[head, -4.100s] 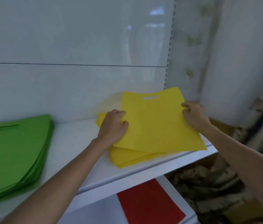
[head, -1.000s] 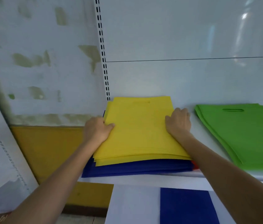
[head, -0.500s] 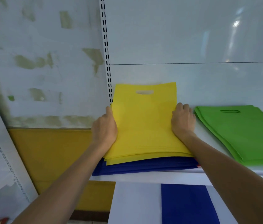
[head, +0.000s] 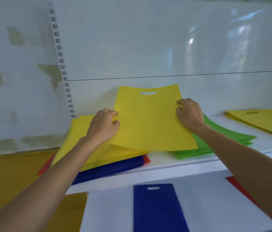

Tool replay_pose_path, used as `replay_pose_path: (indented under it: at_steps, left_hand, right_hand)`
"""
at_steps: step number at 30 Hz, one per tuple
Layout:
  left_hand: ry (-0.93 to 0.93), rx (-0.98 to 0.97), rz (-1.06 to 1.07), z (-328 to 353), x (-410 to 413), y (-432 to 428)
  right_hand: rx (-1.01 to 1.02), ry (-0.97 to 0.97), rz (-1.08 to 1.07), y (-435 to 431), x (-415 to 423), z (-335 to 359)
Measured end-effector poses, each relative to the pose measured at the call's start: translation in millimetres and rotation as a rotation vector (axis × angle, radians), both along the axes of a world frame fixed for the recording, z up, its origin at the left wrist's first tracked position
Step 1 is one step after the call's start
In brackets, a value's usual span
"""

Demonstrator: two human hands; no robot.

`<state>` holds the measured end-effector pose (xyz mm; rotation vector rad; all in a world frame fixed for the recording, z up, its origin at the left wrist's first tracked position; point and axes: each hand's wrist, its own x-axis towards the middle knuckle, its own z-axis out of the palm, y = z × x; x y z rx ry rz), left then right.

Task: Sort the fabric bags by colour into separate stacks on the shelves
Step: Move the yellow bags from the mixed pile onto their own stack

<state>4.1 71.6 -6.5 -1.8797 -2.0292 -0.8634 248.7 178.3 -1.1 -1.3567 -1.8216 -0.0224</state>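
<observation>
A yellow fabric bag (head: 150, 121) with a cut-out handle is lifted off the mixed pile (head: 98, 156) at the left end of the upper shelf. My left hand (head: 103, 128) pinches its left edge and my right hand (head: 189, 114) pinches its right edge. The pile below shows yellow bags on top, then blue bags (head: 108, 168), with red corners sticking out. The held bag hangs partly over the green stack (head: 218, 139). Further right on the same shelf lies a separate yellow stack (head: 262, 121).
The white upper shelf (head: 190, 164) runs left to right before a glossy white back panel. On the lower shelf lie a blue bag (head: 157, 208) and a red bag (head: 238, 186). A slotted upright (head: 61, 64) stands at the shelf's left; a yellow-painted wall base lies beyond.
The top yellow bag has come up off the pile and shifted right, over the green stack. The view has swung right, bringing the far yellow stack into sight.
</observation>
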Motion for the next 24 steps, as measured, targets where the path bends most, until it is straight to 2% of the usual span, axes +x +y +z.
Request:
replay_pose_path:
  at_steps: [5,15,19,24]
  left_hand:
    - [-0.034,-0.008,-0.193,-5.8,124.8,39.7]
    - [-0.119,-0.079,-0.6,-50.1,398.2,81.8]
    - [-0.105,-0.177,-0.719,-70.4,480.4,86.1]
    - [-0.056,-0.226,-0.788,-79.1,541.7,115.7]
  right_hand:
    - [-0.082,-0.033,-0.154,-14.3,141.7,8.5]
    - [-0.201,0.044,-0.505,-81.2,419.0,-8.4]
    - [-0.257,0.083,-0.624,-98.4,495.6,-20.1]
    - [-0.245,0.143,-0.687,-86.4,552.9,-38.4]
